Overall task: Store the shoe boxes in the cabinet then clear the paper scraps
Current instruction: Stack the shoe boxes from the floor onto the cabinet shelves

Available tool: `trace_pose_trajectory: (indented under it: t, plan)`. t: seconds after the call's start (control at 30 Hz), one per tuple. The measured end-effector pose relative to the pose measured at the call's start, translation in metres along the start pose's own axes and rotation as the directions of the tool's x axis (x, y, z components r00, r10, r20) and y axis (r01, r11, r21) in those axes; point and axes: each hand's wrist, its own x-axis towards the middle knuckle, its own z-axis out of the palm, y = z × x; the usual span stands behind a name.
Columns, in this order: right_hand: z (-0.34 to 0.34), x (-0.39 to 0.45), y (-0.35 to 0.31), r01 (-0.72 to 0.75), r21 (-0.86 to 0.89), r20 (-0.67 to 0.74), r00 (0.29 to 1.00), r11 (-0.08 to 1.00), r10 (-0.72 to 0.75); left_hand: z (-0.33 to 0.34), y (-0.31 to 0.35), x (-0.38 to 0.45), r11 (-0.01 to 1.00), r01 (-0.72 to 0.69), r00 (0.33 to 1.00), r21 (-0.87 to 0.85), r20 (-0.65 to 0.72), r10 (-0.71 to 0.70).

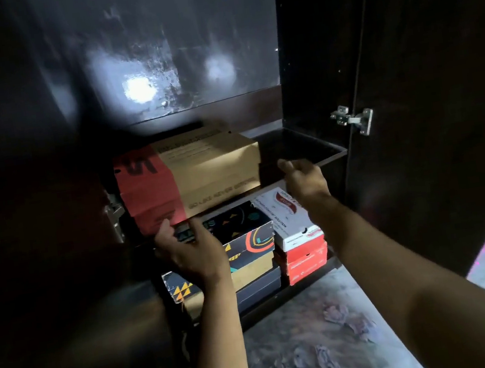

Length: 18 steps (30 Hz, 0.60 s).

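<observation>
Nearest to me, on the grey patterned floor (335, 342) in front of the dark wooden cabinet (303, 50), lie several crumpled paper scraps (336, 314), so the second part of the task is not yet begun. Above them the two bare arms of the person reach into the cabinet. The left hand (193, 250) is spread with fingers half open around the near left corner of the black shoe box with coloured geometric shapes (247, 230), which sits on top of the pile on the lower shelf; it seems to touch the box, but I cannot tell if it really grips it. At the right of this pile stands a white and red shoe box (290, 220) over an orange-red one (307, 263). The right hand (304, 176) is open with loosely curled fingers and holds nothing; it hovers at the front edge of the upper shelf (332, 155), just beside the plain brown cardboard shoe box (214, 169). Further left on that shelf, touching the brown box, is the red shoe box with black letters (144, 185). Behind, the back wall is glossy and shows light reflections. I judge the storing step is in its last part: boxes are inside, and the next move asks to push them straight and deep, then withdraw and gather the scraps.
</observation>
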Motion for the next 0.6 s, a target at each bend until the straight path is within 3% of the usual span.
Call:
trace_pose_trajectory:
  t: [0.13,0.3,0.43,0.6]
  plan:
    - [-0.061,-0.045,0.027,0.094,0.069,-0.067,0.994,0.993,-0.090,0.025,0.003,-0.060,0.999,0.018,0.968,-0.033,0.250,-0.009]
    - [-0.161,-0.107,0.063,0.116,0.025,-0.197,0.974,0.993,-0.108,0.057,0.002,-0.173,0.998,0.042,0.827,-0.036,0.563,-0.015]
    - [-0.264,-0.150,0.092,0.075,-0.004,-0.385,0.920,0.997,-0.071,0.077,0.001,-0.279,0.999,0.050,0.637,0.000,0.770,-0.032]
    - [-0.395,-0.209,0.140,-0.054,-0.008,-0.605,0.795,0.998,0.038,0.094,-0.017,-0.416,0.995,-0.012,0.333,0.097,0.939,-0.088]
